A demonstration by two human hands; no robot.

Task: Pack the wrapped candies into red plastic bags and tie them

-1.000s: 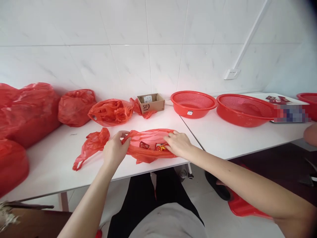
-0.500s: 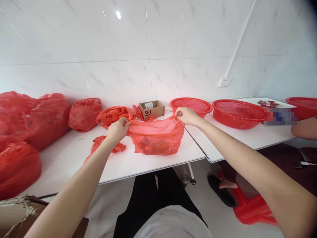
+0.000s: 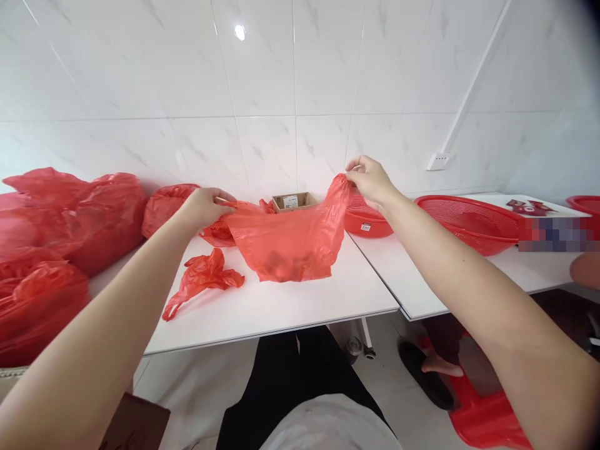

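Note:
A thin red plastic bag (image 3: pixel 290 240) is stretched upright between my two hands above the white table (image 3: pixel 281 306). My left hand (image 3: pixel 206 206) pinches its upper left corner, and my right hand (image 3: pixel 369 181) grips the upper right corner, held higher. Dark, blurred shapes show through the bottom of the bag; I cannot make out what they are. Left of it lies a crumpled red plastic bag (image 3: pixel 206 278). Behind the held bag stands a small open cardboard box (image 3: pixel 293 201), its front partly hidden.
Filled red bags (image 3: pixel 107 219) crowd the table's left side. To the right are a red plastic basket (image 3: pixel 368 226) and a wider red basket (image 3: pixel 469 222). Another person's arm (image 3: pixel 584 270) shows at the right edge, with a red stool (image 3: pixel 487 419) below. A wall socket (image 3: pixel 439 161) is behind.
Both hands have risen and spread apart, pulling the bag's top edge up and taut. The bag now stands taller and covers the front of the cardboard box. The view has shifted slightly.

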